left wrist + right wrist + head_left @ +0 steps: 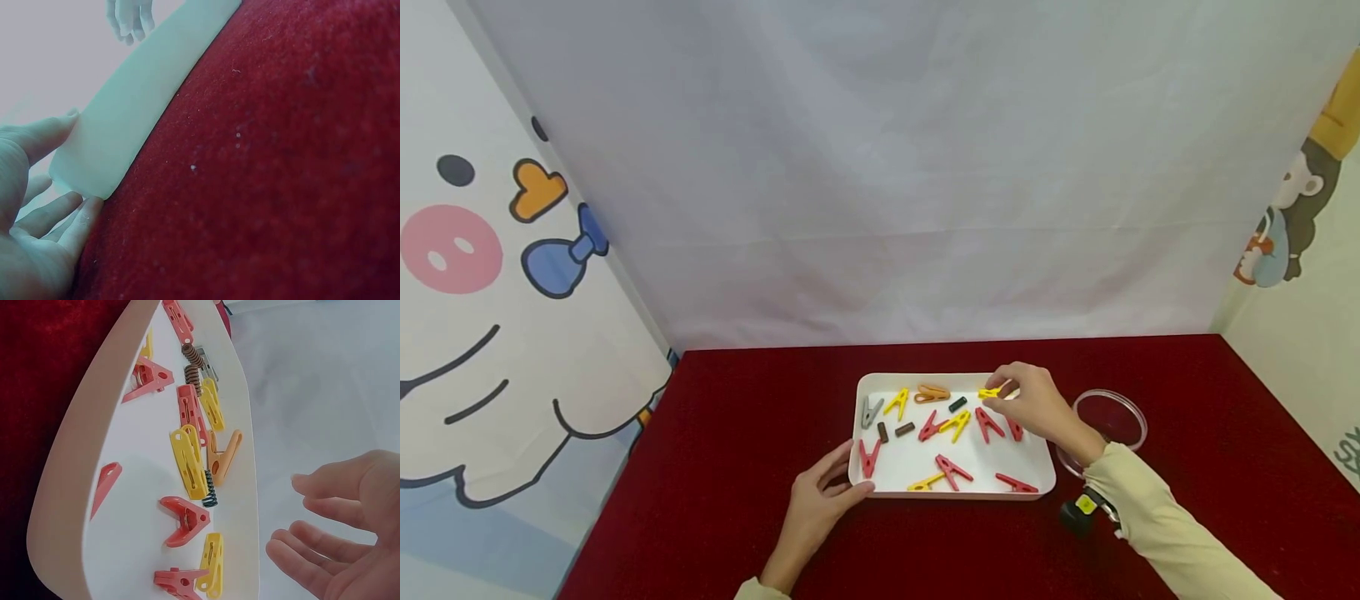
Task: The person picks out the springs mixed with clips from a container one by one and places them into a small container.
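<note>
A white tray [1000, 467] holds several red, yellow, orange and grey clothespins and a few coil springs. My left hand [820, 498] holds the tray's near left corner, with the thumb at the near edge and fingers along the side. In the left wrist view, the thumb [53, 131] touches the tray wall [134, 94]. My right hand [1033, 404] hovers over the far right part, around a yellow clothespin [988, 392]. The right wrist view shows that hand [337, 531] with parted fingers and nothing between them; the yellow clothespin [212, 565] lies in the tray, beside a red one [180, 582].
Two brown springs [905, 429] and a dark green spring [957, 404] lie among the clothespins. A clear round dish [1142, 425] sits right of the tray, partly behind the right forearm. Red cloth [737, 433] covers the table; a white curtain [880, 208] hangs behind.
</note>
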Tool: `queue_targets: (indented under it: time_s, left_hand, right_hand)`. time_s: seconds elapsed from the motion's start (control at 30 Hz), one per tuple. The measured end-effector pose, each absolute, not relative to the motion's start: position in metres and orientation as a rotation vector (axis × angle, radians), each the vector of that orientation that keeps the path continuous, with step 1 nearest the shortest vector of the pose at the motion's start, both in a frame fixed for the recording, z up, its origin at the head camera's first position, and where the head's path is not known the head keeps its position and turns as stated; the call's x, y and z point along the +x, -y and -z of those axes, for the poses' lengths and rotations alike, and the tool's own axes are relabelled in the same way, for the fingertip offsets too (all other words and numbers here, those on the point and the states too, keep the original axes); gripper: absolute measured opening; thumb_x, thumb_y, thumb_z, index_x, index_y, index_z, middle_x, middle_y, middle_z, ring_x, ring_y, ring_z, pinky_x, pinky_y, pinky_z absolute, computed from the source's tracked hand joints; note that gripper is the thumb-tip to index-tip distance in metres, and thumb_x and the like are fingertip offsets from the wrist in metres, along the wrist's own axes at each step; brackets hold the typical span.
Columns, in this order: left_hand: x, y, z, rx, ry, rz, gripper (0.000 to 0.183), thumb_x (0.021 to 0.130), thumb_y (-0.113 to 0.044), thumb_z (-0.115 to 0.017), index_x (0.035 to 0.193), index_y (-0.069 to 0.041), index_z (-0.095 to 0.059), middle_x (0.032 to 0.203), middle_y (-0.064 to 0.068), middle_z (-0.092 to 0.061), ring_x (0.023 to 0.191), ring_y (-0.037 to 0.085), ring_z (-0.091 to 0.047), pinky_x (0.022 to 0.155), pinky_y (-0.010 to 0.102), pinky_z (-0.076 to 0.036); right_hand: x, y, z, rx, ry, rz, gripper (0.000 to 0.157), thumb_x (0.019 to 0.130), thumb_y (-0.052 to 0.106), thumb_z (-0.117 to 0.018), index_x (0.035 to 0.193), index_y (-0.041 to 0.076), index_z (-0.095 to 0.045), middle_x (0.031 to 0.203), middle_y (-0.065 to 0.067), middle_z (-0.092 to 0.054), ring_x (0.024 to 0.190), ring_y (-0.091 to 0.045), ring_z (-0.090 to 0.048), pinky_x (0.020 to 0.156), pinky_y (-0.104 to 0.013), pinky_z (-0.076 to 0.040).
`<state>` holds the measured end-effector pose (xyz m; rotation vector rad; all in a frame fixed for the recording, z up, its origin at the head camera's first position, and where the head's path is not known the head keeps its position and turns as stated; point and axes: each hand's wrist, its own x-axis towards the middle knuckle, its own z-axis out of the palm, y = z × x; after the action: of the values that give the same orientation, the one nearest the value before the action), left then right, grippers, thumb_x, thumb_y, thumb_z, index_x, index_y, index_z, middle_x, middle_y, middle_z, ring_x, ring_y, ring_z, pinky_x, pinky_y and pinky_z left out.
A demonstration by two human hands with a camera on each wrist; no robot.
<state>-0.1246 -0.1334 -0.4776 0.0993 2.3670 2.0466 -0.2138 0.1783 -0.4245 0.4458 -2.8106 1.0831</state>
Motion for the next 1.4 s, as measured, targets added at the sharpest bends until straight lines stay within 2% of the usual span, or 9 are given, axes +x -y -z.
queue_targets:
  time_s: [0.2,0.47,1.03,1.4]
  left_hand:
    - [-0.126,0.134,0.481,0.090,-2.388,-2.025,0.062,0.076,-0.009,-0.079,0.132,-0.003,-0.054,0.130,0.018,-0.055,0.114,0.034,-0.054,0.084,0.037,-0.050]
    - [-0.136,0.137,0.509,0.092,-2.373,-2.069,0.064,0.074,-0.013,-0.082,0.133,-0.012,-0.055,0.131,0.010,-0.055,0.114,0.027,-0.055,0.084,0.030,-0.050]
    - [-0.135,0.137,0.511,0.110,-2.360,-2.097,0.064,0.074,-0.014,-0.082,0.133,-0.013,-0.056,0.131,0.011,-0.055,0.115,0.028,-0.055,0.083,0.029,-0.050]
    - [-0.135,0.138,0.511,0.108,-2.370,-2.088,0.063,0.075,-0.013,-0.081,0.133,-0.013,-0.056,0.132,0.008,-0.056,0.115,0.027,-0.054,0.083,0.029,-0.050]
  right_hand:
    - [-0.217,-0.176,0.426,0.460,2.814,-1.092,0.017,0.080,0.010,-0.074,0.093,0.001,-0.069,0.096,-0.014,-0.064,0.084,-0.027,-0.062,0.067,-0.035,-0.053]
    - [-0.222,-0.175,0.431,0.468,2.819,-1.116,0.018,0.079,0.009,-0.074,0.093,0.000,-0.068,0.096,-0.015,-0.064,0.082,-0.026,-0.062,0.067,-0.035,-0.052]
    - [-0.233,-0.165,0.439,0.452,2.880,-1.096,0.017,0.079,0.008,-0.075,0.092,0.000,-0.069,0.095,-0.015,-0.064,0.079,-0.023,-0.059,0.062,-0.031,-0.052]
    - [-0.241,-0.157,0.438,0.445,2.919,-1.090,0.016,0.079,0.007,-0.075,0.092,0.000,-0.068,0.092,-0.012,-0.064,0.078,-0.022,-0.059,0.064,-0.032,-0.052]
